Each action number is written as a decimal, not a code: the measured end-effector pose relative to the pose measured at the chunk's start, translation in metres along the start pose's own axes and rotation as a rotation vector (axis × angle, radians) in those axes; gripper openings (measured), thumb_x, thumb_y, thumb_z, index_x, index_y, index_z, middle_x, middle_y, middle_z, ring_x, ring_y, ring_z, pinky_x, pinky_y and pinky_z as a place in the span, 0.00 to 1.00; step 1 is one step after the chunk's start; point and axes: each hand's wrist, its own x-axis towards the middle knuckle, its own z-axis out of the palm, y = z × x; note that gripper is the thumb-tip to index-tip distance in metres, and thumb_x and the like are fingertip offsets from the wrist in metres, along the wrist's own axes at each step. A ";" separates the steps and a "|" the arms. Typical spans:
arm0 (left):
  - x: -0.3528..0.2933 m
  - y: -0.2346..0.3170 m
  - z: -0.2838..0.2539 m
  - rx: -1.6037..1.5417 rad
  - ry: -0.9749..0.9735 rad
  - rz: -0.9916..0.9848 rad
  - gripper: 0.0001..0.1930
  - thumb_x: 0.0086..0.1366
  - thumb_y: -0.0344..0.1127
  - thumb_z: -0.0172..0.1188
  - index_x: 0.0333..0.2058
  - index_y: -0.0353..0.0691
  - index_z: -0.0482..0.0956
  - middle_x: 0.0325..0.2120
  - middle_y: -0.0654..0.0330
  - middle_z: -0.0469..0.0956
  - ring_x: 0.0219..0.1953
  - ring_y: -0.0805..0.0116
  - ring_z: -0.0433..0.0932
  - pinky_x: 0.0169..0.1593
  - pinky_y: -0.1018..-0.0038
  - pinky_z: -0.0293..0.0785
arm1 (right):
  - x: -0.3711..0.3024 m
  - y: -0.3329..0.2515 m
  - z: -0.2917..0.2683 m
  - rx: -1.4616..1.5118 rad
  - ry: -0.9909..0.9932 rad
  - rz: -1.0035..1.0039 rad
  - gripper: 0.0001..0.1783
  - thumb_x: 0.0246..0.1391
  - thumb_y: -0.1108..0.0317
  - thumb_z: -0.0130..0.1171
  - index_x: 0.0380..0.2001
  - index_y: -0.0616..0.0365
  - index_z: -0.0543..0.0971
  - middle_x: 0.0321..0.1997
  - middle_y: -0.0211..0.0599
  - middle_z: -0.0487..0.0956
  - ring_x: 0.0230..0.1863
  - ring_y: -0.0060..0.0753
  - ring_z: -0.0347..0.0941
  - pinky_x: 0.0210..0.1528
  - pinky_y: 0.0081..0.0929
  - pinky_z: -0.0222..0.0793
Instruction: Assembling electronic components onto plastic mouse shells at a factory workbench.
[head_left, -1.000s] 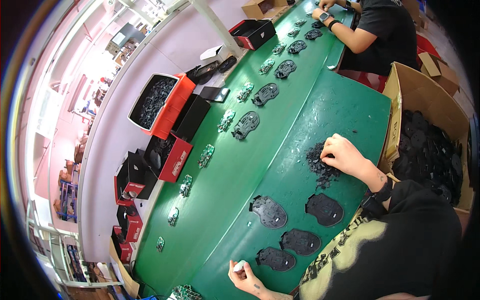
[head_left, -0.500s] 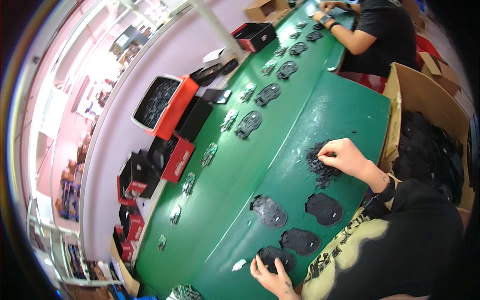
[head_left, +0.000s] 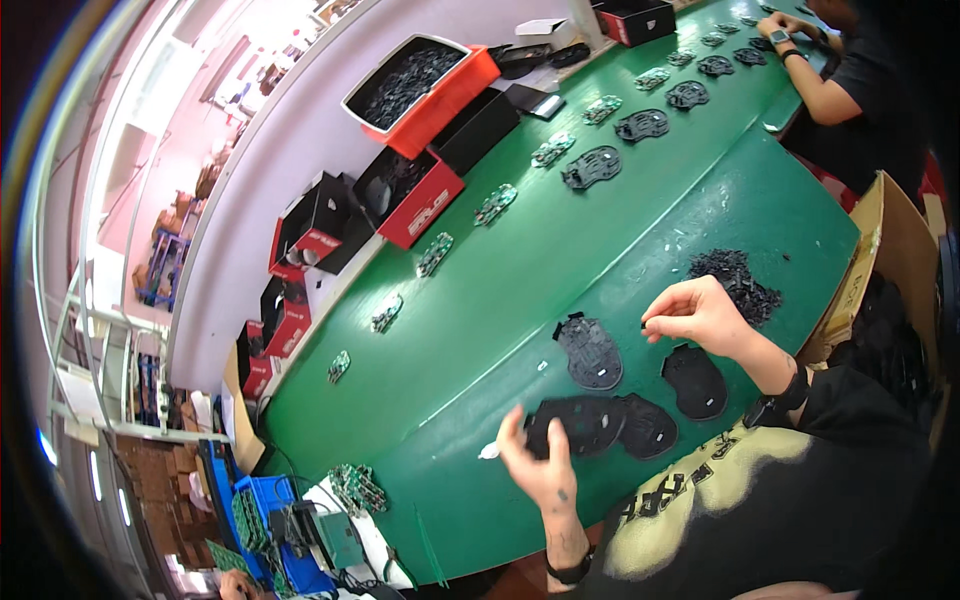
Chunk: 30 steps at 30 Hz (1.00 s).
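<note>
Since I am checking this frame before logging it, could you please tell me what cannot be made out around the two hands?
All in the head view:
- What the right hand pinches: a dark speck, too small to identify.
- Flat black oval plastic shell: its lower left part is hidden behind the left hand.
- Pile of small black parts: single pieces too small and blurred to tell apart.
- Brown cardboard box: its contents are dark and cut off by the picture's right rim.
</note>
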 end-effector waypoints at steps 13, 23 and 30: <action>0.047 -0.006 0.056 -0.160 -0.193 -0.006 0.21 0.66 0.28 0.62 0.57 0.33 0.71 0.46 0.58 0.75 0.44 0.72 0.77 0.49 0.76 0.74 | 0.028 0.012 0.044 -0.299 -0.101 -0.153 0.08 0.52 0.73 0.66 0.35 0.64 0.82 0.45 0.39 0.82 0.41 0.24 0.78 0.44 0.25 0.76; 0.051 -0.027 0.042 -0.316 -0.306 -0.055 0.31 0.68 0.34 0.59 0.66 0.33 0.59 0.48 0.54 0.76 0.41 0.70 0.77 0.43 0.75 0.76 | 0.075 0.016 0.048 -0.121 -0.331 0.174 0.16 0.54 0.73 0.63 0.47 0.64 0.79 0.42 0.36 0.83 0.43 0.23 0.78 0.49 0.24 0.73; 0.062 -0.045 0.043 -0.025 -0.220 0.049 0.29 0.69 0.37 0.52 0.66 0.32 0.59 0.48 0.51 0.76 0.45 0.66 0.76 0.45 0.71 0.74 | 0.230 0.021 0.011 -0.623 -0.203 -0.279 0.15 0.51 0.67 0.66 0.42 0.61 0.82 0.38 0.39 0.84 0.42 0.29 0.79 0.47 0.29 0.74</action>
